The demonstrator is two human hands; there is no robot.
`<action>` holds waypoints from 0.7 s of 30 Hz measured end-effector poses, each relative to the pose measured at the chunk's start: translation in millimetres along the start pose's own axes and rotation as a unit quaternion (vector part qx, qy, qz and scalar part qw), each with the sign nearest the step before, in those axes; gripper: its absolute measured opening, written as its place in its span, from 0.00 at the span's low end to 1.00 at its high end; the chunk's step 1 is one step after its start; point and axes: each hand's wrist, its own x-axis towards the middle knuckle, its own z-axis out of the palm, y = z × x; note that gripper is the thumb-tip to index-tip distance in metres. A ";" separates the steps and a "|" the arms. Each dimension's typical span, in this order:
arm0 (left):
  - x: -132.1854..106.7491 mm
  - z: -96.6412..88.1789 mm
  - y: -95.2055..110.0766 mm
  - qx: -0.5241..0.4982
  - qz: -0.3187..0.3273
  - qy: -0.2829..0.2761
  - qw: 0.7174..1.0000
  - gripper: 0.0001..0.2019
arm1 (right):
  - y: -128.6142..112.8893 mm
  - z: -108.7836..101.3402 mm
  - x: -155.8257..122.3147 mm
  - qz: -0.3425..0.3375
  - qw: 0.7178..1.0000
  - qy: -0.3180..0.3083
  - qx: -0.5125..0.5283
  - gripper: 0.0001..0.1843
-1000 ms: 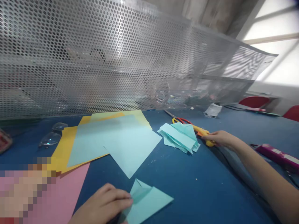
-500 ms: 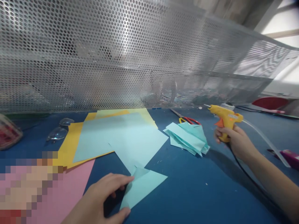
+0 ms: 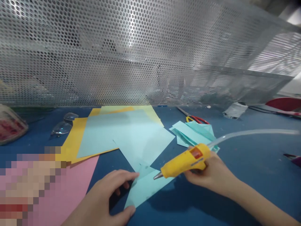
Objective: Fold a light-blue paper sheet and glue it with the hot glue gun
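Head view: the right hand (image 3: 211, 175) grips a yellow glue gun (image 3: 185, 161), nozzle angled down-left just over a folded teal paper (image 3: 147, 186) on the blue table (image 3: 235, 157). The left hand (image 3: 105, 201) pinches that paper's left edge — fingers curled around it. Behind lie colored sheets (image 3: 113, 135), a teal stack (image 3: 194, 133), scissors (image 3: 194, 118) and a mesh screen (image 3: 141, 53).

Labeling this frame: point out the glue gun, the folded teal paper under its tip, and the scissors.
glue gun (image 3: 185, 162), head view, on its yellow barrel.
folded teal paper (image 3: 145, 190), head view, on its flat middle.
scissors (image 3: 196, 119), head view, on the red handle loop.
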 end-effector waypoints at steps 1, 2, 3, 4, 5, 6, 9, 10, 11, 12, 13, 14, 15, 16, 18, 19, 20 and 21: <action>-0.5 0.3 0.2 -0.001 -0.003 0.007 1.000 0.28 | -8.0 0.6 2.4 -0.015 1.000 -0.019 -0.003 0.14; -1.0 0.6 0.6 -0.002 -0.005 0.014 1.000 0.29 | -15.1 0.1 5.1 -0.028 0.999 -0.039 -0.003 0.14; -1.7 0.9 1.1 -0.003 -0.007 0.019 1.000 0.29 | -21.4 -1.1 7.7 -0.041 0.998 -0.054 -0.003 0.15; -2.3 1.2 1.5 -0.004 -0.007 0.022 1.000 0.29 | -26.6 -2.4 9.8 -0.051 0.997 -0.065 -0.005 0.15; -2.8 1.7 1.8 -0.005 -0.004 0.020 1.000 0.29 | -30.9 -3.4 11.4 -0.059 0.995 -0.074 -0.007 0.16; -3.3 2.3 2.0 -0.006 0.000 0.020 1.000 0.30 | -34.3 -3.8 12.3 -0.065 0.995 -0.081 -0.009 0.16; -4.4 5.1 2.5 -0.018 0.002 0.041 0.999 0.33 | -40.8 -2.0 12.0 -0.073 0.993 -0.092 -0.016 0.17; -4.7 6.3 2.8 -0.023 -0.001 0.054 0.998 0.33 | -42.4 -0.9 11.5 -0.073 0.993 -0.093 -0.018 0.17; -4.9 7.4 3.1 -0.028 -0.005 0.066 0.997 0.33 | -43.9 0.1 11.2 -0.073 0.993 -0.094 -0.018 0.16; -5.0 8.5 3.6 -0.032 -0.009 0.075 0.997 0.32 | -45.4 0.8 11.2 -0.073 0.993 -0.096 -0.018 0.16; -5.1 9.4 4.0 -0.034 -0.010 0.076 0.996 0.32 | -47.0 1.2 11.5 -0.074 0.992 -0.097 -0.016 0.16; -5.0 10.1 4.4 -0.035 -0.010 0.078 0.996 0.31 | -48.5 1.3 12.1 -0.076 0.992 -0.097 -0.015 0.16; -5.0 10.6 4.8 -0.037 -0.011 0.078 0.996 0.30 | -49.9 1.1 13.0 -0.077 0.992 -0.096 -0.013 0.17; -4.9 11.0 5.2 -0.038 -0.011 0.077 0.996 0.30 | -51.1 0.6 14.1 -0.080 0.992 -0.093 -0.012 0.17; -4.7 11.5 6.1 -0.040 -0.013 0.075 0.996 0.30 | -52.8 -0.6 16.1 -0.085 0.993 -0.084 -0.010 0.17; -4.7 11.5 6.7 -0.041 -0.014 0.074 0.996 0.30 | -53.2 -1.1 16.8 -0.087 0.993 -0.080 -0.010 0.17; -4.7 11.5 7.2 -0.041 -0.014 0.073 0.996 0.30 | -53.4 -1.6 17.3 -0.088 0.993 -0.075 -0.009 0.17; -4.7 11.2 7.7 -0.041 -0.014 0.072 0.996 0.30 | -53.5 -1.9 17.5 -0.091 0.993 -0.070 -0.008 0.17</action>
